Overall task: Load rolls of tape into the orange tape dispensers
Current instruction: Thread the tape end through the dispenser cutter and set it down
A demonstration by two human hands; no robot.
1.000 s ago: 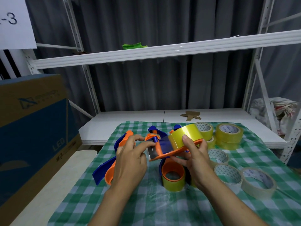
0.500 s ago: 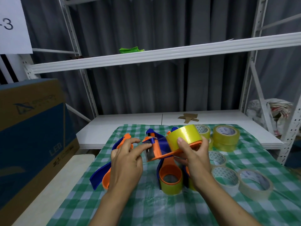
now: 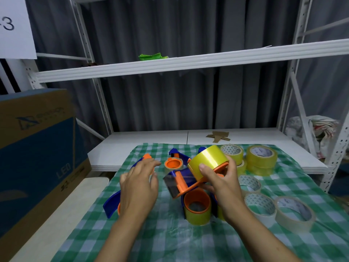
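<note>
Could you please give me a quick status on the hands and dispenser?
Left hand open, empty, above green checked cloth. Right hand grips orange plastic tape dispenser, yellow tape roll on it. Other orange dispensers crowd the cloth beneath.

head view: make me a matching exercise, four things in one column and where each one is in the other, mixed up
Things
1. yellow tape roll
2. green item
3. cardboard scrap
4. blue and brown box

Places
a. on the upper shelf
b. left of the checked cloth
c. gripped by the right hand
d. on the lower shelf board, behind the cloth

Pairs: 1-c, 2-a, 3-d, 4-b
</note>
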